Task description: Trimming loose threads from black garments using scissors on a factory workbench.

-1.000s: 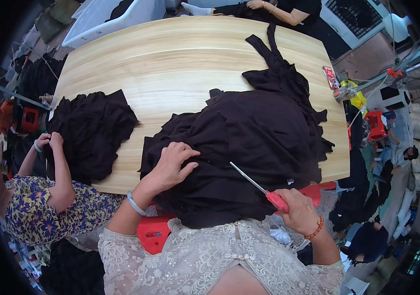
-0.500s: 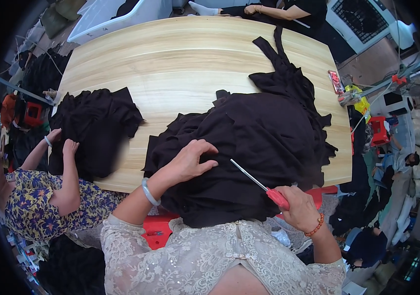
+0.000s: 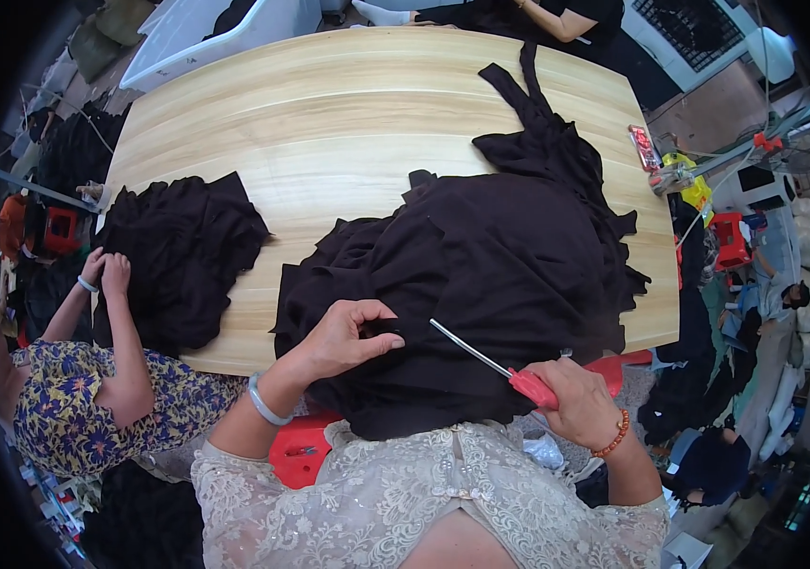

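Observation:
A large heap of dark cloth pieces (image 3: 509,237) spreads over the near middle and right of the table and hangs over its front edge. Over the heap's near left part is my left hand (image 3: 343,337), thumb and forefinger apart with dark cloth showing between them; its lower fingers are partly hidden. My right hand (image 3: 571,398) is wrapped round the red handle of a screwdriver-like tool (image 3: 471,348). The tool's long, thin metal shaft points up and left over the cloth, its tip a little to the right of my left hand.
The wooden table (image 3: 329,104) shows bare wood behind the heap. At the left, a co-worker's hands (image 3: 111,270) touch a smaller dark cloth pile (image 3: 177,256). A white tub (image 3: 225,47) stands beyond the far left edge. A red package (image 3: 644,149) lies at the right edge.
My left hand has moved nearer and slightly left, its thumb and forefinger still apart. The tool's tip has shifted a little left and nearer. The co-worker's hands have moved slightly.

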The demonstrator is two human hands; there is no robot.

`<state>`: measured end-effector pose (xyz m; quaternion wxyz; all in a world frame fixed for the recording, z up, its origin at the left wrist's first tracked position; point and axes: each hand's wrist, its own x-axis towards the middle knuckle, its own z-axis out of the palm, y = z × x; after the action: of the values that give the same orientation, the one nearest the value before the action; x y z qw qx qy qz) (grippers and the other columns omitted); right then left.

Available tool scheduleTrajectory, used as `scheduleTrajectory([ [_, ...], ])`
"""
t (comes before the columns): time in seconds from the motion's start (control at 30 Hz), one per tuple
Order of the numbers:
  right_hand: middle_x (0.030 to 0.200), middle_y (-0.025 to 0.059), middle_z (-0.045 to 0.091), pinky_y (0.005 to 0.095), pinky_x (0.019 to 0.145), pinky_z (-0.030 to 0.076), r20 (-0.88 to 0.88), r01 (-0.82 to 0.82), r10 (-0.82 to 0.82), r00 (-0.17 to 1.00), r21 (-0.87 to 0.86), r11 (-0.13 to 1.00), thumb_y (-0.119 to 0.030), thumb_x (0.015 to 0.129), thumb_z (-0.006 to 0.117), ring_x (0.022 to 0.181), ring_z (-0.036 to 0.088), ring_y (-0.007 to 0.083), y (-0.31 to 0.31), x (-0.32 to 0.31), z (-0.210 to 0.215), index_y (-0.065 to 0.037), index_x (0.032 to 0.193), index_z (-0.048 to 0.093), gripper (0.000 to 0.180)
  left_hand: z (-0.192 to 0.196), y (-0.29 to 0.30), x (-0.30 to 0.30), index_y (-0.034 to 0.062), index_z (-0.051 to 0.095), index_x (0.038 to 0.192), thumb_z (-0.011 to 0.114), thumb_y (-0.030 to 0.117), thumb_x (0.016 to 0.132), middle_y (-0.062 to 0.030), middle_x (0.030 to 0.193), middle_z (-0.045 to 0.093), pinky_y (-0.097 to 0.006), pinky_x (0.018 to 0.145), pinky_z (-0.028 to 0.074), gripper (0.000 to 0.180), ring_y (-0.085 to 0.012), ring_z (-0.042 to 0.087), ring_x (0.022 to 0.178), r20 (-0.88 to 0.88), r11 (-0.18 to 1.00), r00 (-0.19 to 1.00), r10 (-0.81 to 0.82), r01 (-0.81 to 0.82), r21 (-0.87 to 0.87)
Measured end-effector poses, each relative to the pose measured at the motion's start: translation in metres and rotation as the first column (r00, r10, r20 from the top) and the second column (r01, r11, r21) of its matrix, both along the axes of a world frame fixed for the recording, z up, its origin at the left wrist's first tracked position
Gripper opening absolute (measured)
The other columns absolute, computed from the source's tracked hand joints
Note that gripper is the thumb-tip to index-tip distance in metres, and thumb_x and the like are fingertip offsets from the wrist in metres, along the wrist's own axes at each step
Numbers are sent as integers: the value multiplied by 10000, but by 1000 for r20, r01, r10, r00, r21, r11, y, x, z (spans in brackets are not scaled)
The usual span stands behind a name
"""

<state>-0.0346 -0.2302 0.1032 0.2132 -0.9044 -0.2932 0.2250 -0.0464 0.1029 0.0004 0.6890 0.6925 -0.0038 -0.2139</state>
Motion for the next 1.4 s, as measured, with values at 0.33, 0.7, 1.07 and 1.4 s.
scheduleTrajectory([
  [0.33,793,122,644,425,637,502,-66,-145,136,989,-169,975,-175,793,681,764,647,306,5,-3,18,-89,1036,583,275,-5,-16,-13,-48,639,840,700,-23,713,-88,776,617,-266,683,463,143,-175,593,736,377,966,912,159,-223,132],
  [0.7,802,118,633,428,658,495,-147,-188,161,976,-195,963,-212,789,683,763,638,307,16,-12,9,-114,1071,602,309,3,-12,-20,-26,671,842,738,18,724,-55,755,611,-240,574,430,143,-113,569,663,335,961,935,115,-190,199],
  [1.07,937,93,646,406,721,505,-60,-120,117,991,-52,991,-103,744,681,858,620,291,22,-6,3,-93,1105,603,369,11,49,-24,-25,661,899,778,117,700,-183,844,635,-367,760,495,271,-337,626,843,123,825,989,-81,-3,565],
  [1.4,900,113,636,403,716,499,-55,-192,191,980,-23,981,-81,712,689,840,617,301,41,0,4,-94,1099,603,397,6,68,-44,20,694,827,807,109,695,-66,780,621,-308,814,441,196,-198,558,849,215,971,976,45,-94,221],
])
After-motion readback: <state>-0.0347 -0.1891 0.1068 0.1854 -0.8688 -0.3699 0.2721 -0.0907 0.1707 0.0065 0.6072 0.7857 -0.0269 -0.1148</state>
